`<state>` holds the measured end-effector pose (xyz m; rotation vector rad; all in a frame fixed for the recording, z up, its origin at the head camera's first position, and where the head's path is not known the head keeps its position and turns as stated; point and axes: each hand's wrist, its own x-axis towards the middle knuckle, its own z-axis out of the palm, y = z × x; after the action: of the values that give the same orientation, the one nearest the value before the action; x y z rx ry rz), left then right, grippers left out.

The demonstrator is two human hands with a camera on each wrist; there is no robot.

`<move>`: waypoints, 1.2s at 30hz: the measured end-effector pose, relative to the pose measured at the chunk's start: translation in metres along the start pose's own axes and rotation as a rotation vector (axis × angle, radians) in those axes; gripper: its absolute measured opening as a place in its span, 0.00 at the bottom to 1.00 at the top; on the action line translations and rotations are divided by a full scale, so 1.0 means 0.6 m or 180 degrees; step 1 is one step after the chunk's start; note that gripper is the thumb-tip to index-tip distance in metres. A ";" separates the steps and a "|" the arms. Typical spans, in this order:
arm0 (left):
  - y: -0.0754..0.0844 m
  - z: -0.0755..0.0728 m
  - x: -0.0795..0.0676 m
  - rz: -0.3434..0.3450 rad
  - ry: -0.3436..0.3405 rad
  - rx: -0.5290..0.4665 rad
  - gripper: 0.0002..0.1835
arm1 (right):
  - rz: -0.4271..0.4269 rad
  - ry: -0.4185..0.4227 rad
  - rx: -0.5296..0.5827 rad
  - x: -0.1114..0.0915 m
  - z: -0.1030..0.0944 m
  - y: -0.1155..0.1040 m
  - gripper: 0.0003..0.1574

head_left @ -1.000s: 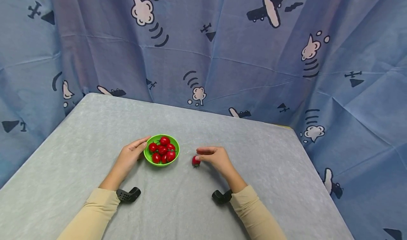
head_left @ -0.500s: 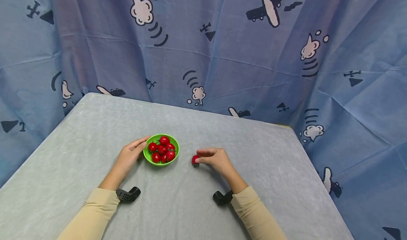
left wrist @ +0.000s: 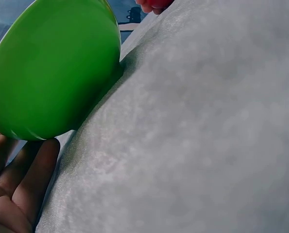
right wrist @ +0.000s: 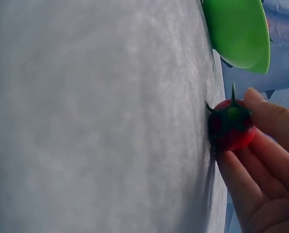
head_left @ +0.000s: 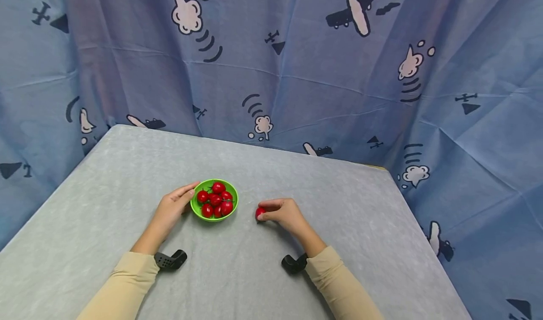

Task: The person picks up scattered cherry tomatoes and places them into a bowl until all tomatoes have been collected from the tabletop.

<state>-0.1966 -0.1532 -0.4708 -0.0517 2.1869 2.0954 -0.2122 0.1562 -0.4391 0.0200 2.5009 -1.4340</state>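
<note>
A red cherry tomato (head_left: 259,213) with a green calyx is pinched between the thumb and fingers of my right hand (head_left: 286,214), low over the table. The right wrist view shows this tomato (right wrist: 231,126) close up, its calyx facing the camera. To its left stands a green bowl (head_left: 213,219) with several red cherry tomatoes (head_left: 215,200) in it. My left hand (head_left: 170,209) touches the bowl's left side, fingers extended along the wall near the rim. In the left wrist view, those fingers (left wrist: 35,170) lie at the lower edge of the bowl (left wrist: 57,73).
A light grey cloth (head_left: 225,273) covers the table. Behind and to the right hangs a blue curtain (head_left: 237,42) printed with aeroplanes and clouds. Each wrist wears a black device, one on the left (head_left: 171,259) and one on the right (head_left: 294,263).
My right thumb and fingers have closed around the cherry tomato, which has turned slightly, its calyx less visible in the head view. The left hand and bowl hold their place.
</note>
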 end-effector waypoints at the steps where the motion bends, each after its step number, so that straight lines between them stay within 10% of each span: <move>1: 0.000 0.000 0.000 0.0001 -0.0002 -0.0004 0.28 | 0.0010 -0.0003 -0.0010 0.001 0.001 -0.001 0.22; 36: 0.003 0.000 0.001 -0.0048 -0.0022 0.0015 0.28 | -0.0087 0.0016 0.0280 -0.001 0.004 -0.030 0.20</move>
<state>-0.1972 -0.1534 -0.4692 -0.0602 2.1803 2.0795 -0.2139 0.1451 -0.4248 0.0058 2.4493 -1.5560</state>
